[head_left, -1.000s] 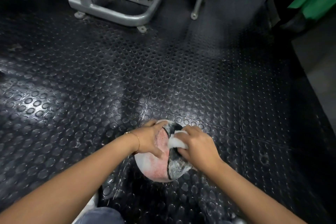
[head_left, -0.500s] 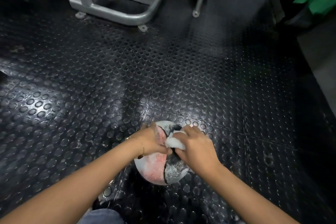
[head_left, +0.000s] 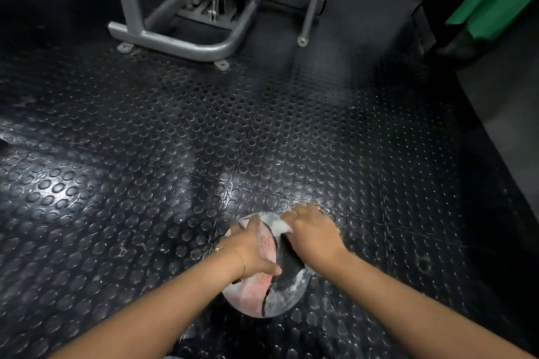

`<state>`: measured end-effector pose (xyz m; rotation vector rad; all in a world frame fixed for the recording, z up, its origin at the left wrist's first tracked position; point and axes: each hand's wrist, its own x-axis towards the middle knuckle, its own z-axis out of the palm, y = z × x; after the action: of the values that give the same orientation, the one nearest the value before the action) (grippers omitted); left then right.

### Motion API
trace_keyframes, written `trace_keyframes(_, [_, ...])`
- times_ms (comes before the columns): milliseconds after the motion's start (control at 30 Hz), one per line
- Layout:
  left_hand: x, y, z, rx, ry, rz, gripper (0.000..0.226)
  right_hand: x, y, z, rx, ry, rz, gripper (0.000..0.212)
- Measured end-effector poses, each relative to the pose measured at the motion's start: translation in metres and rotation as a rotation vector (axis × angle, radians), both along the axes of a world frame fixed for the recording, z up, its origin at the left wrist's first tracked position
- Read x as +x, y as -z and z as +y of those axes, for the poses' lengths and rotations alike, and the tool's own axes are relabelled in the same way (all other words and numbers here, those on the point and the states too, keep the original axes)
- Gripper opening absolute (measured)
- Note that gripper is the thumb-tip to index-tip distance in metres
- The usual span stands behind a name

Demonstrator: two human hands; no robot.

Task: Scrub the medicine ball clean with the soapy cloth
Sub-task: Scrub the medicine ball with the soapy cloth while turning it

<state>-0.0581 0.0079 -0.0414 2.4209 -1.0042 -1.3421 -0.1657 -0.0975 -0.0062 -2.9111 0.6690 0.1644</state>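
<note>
A medicine ball [head_left: 256, 294] with pink and black panels, streaked with white soap foam, sits on the studded black rubber floor at the lower middle of the head view. My left hand [head_left: 250, 248] lies over the ball's left top, fingers spread along the pink panel and thumb reaching across the front. My right hand [head_left: 312, 234] grips a white soapy cloth [head_left: 281, 227] and presses it onto the ball's far right top. Most of the cloth is hidden under my fingers.
A grey steel gym machine base [head_left: 180, 41] with cables stands at the back, a thin grey leg [head_left: 313, 3] beside it. A black and green padded object [head_left: 481, 0] fills the top right corner. Wet studded floor [head_left: 145, 183] surrounds the ball.
My right hand has slid the cloth away from me toward the ball's far right side. My left hand has shifted its hold over the pink panel. The camera view has tilted up slightly.
</note>
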Motion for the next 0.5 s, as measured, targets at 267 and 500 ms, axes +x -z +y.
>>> trace_keyframes(267, [-0.01, -0.002, 0.011, 0.006, 0.12, -0.081, 0.127, -0.021, -0.001, 0.013, 0.109, 0.082, -0.077, 0.026])
trace_keyframes(500, [-0.007, -0.004, 0.007, -0.024, 0.117, -0.072, 0.123, -0.03, 0.007, 0.019, 0.18, -0.061, -0.126, 0.028])
